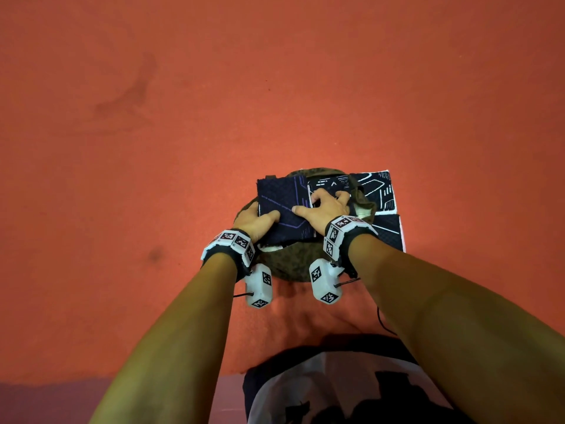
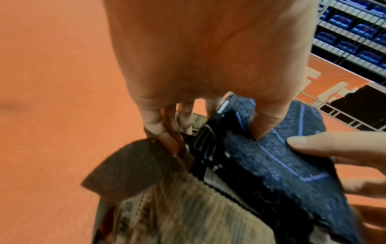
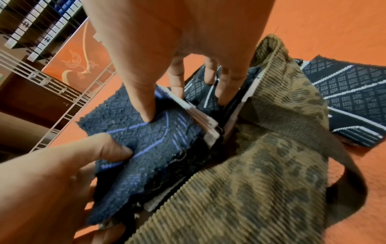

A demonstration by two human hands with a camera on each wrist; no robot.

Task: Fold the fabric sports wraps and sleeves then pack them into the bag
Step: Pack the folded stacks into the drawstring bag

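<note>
A folded navy sleeve (image 1: 281,197) with purple lines sits over the open mouth of a brown patterned bag (image 1: 287,264) on the orange floor. My left hand (image 1: 256,220) grips its left edge, thumb on top and fingers down the side. My right hand (image 1: 327,206) holds its right edge: the thumb presses on top, while the fingers curl down into the bag onto a folded navy sleeve with white lines (image 1: 328,182). In the right wrist view the purple-lined sleeve (image 3: 150,140) rests on layered folds inside the bag (image 3: 261,165).
Another folded navy sleeve with white lines (image 1: 382,203) lies flat on the floor just right of the bag. The bag's dark strap (image 3: 351,181) loops out on the floor. A metal railing (image 3: 62,92) stands far off. My clothes fill the frame's bottom.
</note>
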